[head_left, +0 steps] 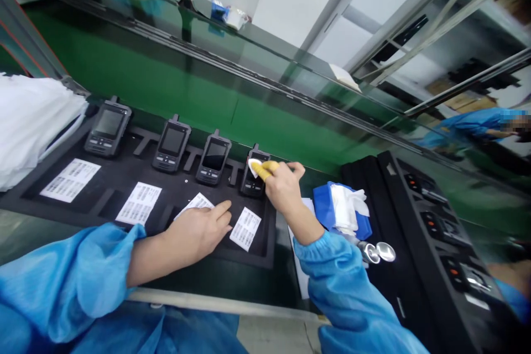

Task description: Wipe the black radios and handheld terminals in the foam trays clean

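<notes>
Right hand point(284, 188) is pinching a yellow-and-white wipe point(259, 167) against the top of the rightmost handset point(251, 183) in the black tray point(174, 191) — I'd go with light, even strokes so the device doesn't lift out. Left hand point(199, 229) lies flat, fingers together, on a label sheet point(194, 202) — just beside that handset, not touching it.

White wipe point(254, 166) on rightmost blk handheld point(253, 183), face-up in tray point(110, 182); label sheet point(198, 202) flat beside.
</notes>
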`<state>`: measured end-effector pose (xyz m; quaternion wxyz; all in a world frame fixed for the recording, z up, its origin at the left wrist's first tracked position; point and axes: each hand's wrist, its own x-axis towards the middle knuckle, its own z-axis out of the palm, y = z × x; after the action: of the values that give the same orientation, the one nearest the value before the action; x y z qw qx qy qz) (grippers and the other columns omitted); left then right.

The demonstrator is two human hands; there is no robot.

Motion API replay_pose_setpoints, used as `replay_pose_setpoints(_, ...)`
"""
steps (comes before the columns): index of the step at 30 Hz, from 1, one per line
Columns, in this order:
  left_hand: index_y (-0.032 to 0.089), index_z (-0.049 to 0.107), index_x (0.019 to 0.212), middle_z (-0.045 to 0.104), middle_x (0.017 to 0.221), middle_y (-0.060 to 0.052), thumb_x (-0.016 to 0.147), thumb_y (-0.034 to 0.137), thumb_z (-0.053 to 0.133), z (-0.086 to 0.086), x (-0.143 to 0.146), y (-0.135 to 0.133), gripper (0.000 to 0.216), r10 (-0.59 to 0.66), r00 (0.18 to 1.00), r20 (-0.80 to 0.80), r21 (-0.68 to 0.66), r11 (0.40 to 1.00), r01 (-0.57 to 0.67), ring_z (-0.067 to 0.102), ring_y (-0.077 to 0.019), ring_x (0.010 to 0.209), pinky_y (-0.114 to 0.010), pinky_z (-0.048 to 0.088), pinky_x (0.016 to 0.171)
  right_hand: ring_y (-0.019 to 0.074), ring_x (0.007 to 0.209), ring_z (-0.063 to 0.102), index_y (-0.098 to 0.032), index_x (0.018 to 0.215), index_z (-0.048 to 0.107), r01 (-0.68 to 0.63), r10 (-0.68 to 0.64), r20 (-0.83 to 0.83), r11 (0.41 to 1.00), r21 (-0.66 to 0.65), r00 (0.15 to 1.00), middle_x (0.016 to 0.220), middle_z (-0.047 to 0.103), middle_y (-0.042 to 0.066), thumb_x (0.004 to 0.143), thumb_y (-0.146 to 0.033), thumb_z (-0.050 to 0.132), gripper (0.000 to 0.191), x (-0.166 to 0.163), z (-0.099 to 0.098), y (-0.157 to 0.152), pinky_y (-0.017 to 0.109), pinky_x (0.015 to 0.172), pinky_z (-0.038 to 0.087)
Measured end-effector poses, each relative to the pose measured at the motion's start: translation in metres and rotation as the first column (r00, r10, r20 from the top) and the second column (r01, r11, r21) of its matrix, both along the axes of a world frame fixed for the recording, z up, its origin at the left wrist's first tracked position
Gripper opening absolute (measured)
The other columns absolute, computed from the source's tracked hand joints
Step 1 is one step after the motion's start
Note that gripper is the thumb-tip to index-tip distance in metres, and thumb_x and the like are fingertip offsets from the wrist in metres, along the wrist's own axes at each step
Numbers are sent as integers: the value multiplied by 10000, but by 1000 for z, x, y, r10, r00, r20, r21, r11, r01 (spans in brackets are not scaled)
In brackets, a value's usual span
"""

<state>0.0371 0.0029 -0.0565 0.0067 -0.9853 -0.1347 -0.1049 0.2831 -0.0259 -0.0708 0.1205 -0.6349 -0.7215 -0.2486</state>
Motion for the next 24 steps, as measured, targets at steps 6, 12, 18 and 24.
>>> replay_pose_setpoints(6, 128, 665, 1030, 596, 1267, -109, 949, 205, 354, -6, -54, 25, 330, 137, 987, 90, 6, 990, -138, 695, -215, 742, -340, 553, 616, 139, 828, 473, -307, 959, 689, -76, 77, 26, 996, -43, 997, 933, 661, -12, 866, -91, 489, 308, -15, -15, -20, 386, 860, 193)
replay_pose_setpoints(12, 162, 646, 1114, 565, 1313, -57, 941, 224, 367, -14, -57, 41, 334, 180, 979, 97, -75, 982, -173, 694, -190, 786, -307, 557, 649, 130, 802, 478, -277, 995, 675, -165, 166, 32, 986, -9, 986, 928, 669, -3, 877, -118, 502, 263, -40, -4, -22, 372, 856, 209)
replay_pose_setpoints(18, 156, 602, 1180, 507, 1368, -91, 881, 193, 510, -16, -42, 42, 315, 233, 972, -22, 15, 972, -233, 655, -173, 612, -328, 533, 559, 154, 822, 467, -263, 995, 668, -120, 115, 82, 991, 56, 990, 930, 648, 15, 870, -112, 492, 264, -71, 16, 67, 397, 885, 174)
replay_pose_setpoints(24, 151, 585, 1215, 490, 1381, -95, 849, 166, 541, -17, -42, 41, 369, 222, 972, -69, 39, 975, -220, 637, -172, 579, -331, 516, 533, 164, 831, 453, -245, 907, 687, -105, 105, 77, 994, 0, 991, 924, 649, 19, 853, -86, 491, 258, -68, 10, 74, 412, 881, 159)
